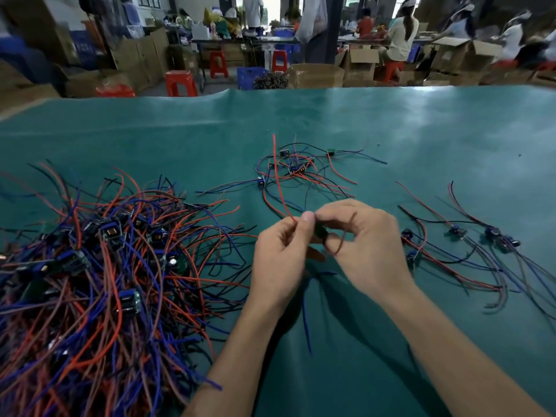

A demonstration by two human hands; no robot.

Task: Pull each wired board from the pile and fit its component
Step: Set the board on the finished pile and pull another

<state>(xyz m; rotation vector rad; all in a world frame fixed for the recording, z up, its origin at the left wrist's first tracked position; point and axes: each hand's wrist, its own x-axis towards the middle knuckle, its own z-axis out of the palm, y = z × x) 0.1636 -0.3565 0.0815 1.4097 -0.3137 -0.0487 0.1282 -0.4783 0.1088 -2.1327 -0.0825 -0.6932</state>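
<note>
Pinching one small wired board (319,230) between left hand (281,260) and right hand (365,245), both grips clamped on it above the table's (391,121) near middle; risking snagged red lead (278,176), tugging neighbouring boards (290,167) or bending component legs.

A small dark wired board (319,230) is held above the bench between both hands, mostly hidden by the fingers; its red lead rises up and away, a brownish lead loops beneath it, and a blue lead hangs down toward the viewer. The pile (99,266) lies at the left, a thick tangle of red, blue, black and brown wires with small blue-topped boards half buried in it. The component cannot be made out.
</note>
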